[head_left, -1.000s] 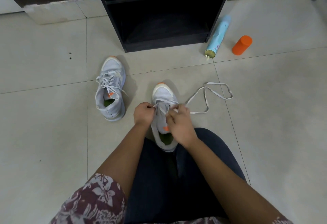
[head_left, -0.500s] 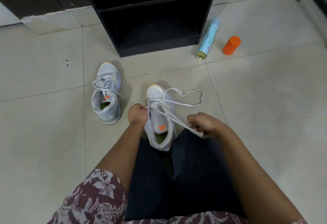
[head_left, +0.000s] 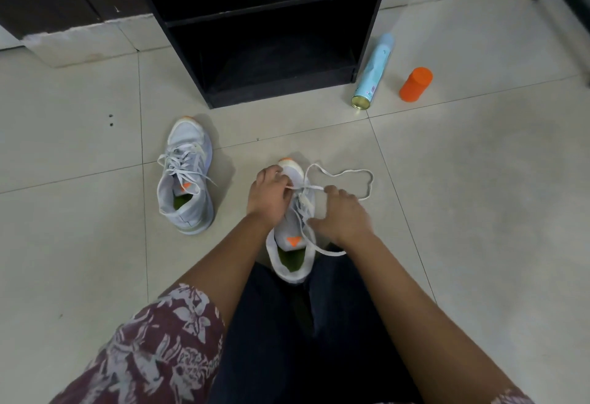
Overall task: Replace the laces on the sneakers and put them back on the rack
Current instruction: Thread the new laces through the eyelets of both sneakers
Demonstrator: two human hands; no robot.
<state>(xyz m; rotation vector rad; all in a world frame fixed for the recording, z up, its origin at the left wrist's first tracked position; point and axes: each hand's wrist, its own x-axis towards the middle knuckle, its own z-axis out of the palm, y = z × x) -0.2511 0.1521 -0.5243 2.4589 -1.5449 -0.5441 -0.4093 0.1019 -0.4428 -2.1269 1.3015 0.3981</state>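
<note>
Sneaker, white-grey mesh, on tiled floor. Left hand pinches its flat white lace. Right hand over tongue, grip unclear.

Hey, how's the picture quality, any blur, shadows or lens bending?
Head view: the right hand is smeared by motion blur, the laced sneaker looks sharp; the wide lens bows the tile joints; soft light, a faint shadow right of that sneaker; the rack is nearly black inside.
</note>
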